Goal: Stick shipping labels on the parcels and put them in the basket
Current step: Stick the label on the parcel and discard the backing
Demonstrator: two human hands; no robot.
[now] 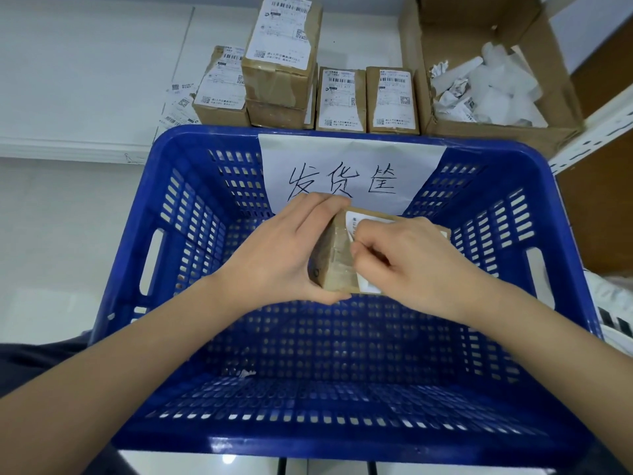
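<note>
A small brown cardboard parcel (pixel 337 265) is held above the inside of the blue plastic basket (pixel 137 207). My left hand (pixel 287 248) grips the parcel from its left side, fingers over the top and thumb under the bottom. My right hand (pixel 404 262) lies over the parcel's right face with curled fingers pinching the white shipping label (pixel 366 221), which wraps over the parcel's edge. Most of the label is hidden under that hand. No parcels lie on the basket floor.
A white paper sign (pixel 342 166) with handwriting hangs on the basket's far wall. Several labelled parcels (pixel 284 56) are stacked behind it. An open cardboard box (pixel 496 132) with crumpled label backings stands at the back right. Loose label sheets (pixel 178 104) lie at the left.
</note>
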